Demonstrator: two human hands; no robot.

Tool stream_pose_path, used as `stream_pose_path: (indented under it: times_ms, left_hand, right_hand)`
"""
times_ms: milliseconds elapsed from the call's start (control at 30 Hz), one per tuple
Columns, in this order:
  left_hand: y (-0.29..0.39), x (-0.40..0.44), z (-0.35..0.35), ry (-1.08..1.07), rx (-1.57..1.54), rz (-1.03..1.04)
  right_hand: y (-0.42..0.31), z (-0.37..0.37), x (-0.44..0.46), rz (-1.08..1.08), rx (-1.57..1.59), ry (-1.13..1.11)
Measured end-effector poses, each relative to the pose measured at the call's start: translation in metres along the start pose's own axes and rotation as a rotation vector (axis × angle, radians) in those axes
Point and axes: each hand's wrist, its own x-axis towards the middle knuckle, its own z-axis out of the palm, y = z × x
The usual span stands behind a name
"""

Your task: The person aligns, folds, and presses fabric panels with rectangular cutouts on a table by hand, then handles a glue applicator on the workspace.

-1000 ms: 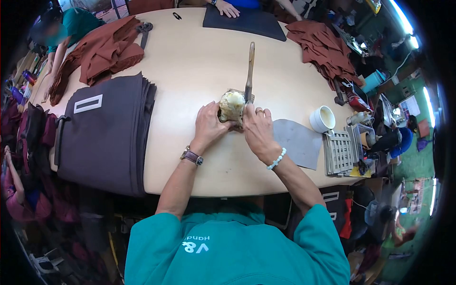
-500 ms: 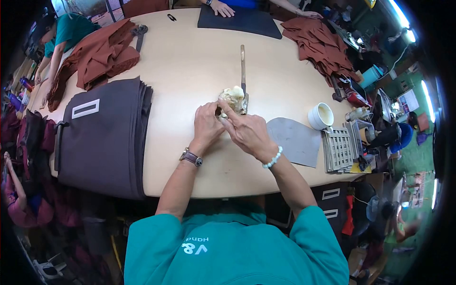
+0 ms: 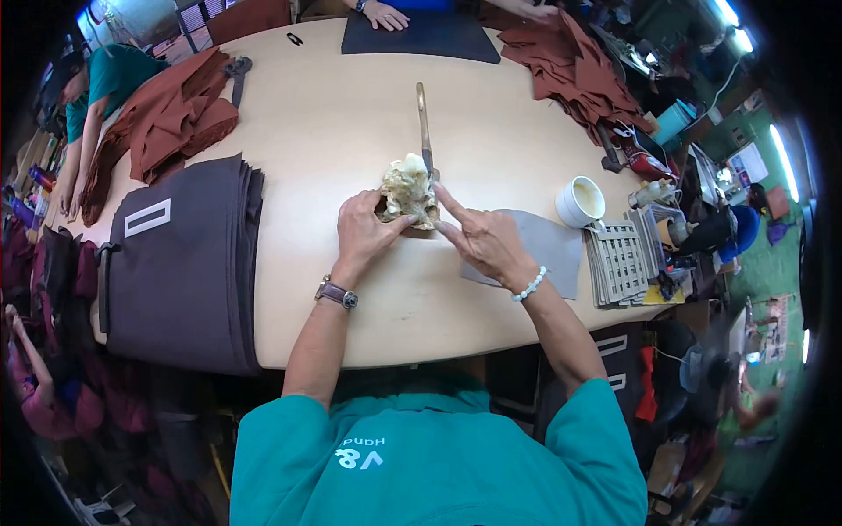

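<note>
A lumpy, cream-coloured, glue-crusted object (image 3: 405, 188) stands on the table in front of me. My left hand (image 3: 367, 230) grips its left side, thumb at its lower edge. At its right side is my right hand (image 3: 484, 237), index finger and thumb stretched apart, the tips at or near the object; whether they touch is unclear. A long-handled tool (image 3: 424, 118) lies with its lower end against the object's right side, its handle pointing away from me. Right of my right hand, a grey rounded piece (image 3: 553, 250) lies flat, partly under the hand.
Dark sheets (image 3: 184, 272) are stacked at the left. A white cup (image 3: 580, 202) and woven pieces (image 3: 618, 263) are at the right. Rust-coloured fabric (image 3: 574, 74) lies far right, more (image 3: 175, 123) far left. People's hands are at the far edge, by a dark sheet (image 3: 421, 37).
My right hand has left the tool, crossed the object's front and moved back to its right side, fingers spread. The view has shifted, so the table items appear further left.
</note>
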Motion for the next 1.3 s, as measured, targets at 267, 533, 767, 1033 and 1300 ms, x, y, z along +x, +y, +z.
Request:
stream_pose_path:
  times_ms: [267, 533, 767, 1033, 1300]
  left_hand:
    - [0.000, 0.001, -0.003, 0.045, -0.055, 0.053]
    - [0.001, -0.001, -0.006, 0.006, 0.043, 0.101]
    - [-0.003, 0.000, -0.002, 0.034, -0.015, 0.092]
    - [-0.001, 0.002, -0.004, -0.065, -0.019, -0.035]
    - [-0.011, 0.001, 0.000, -0.038, -0.037, -0.018]
  right_hand:
    - [-0.005, 0.027, 0.036, -0.063, -0.193, -0.126]
    - [-0.002, 0.030, 0.019, -0.128, -0.256, -0.202]
    - [0.014, 0.025, -0.004, -0.127, -0.313, -0.040]
    - [-0.006, 0.028, 0.037, -0.104, -0.363, -0.018]
    - [0.007, 0.038, 0.029, -0.104, -0.299, -0.079]
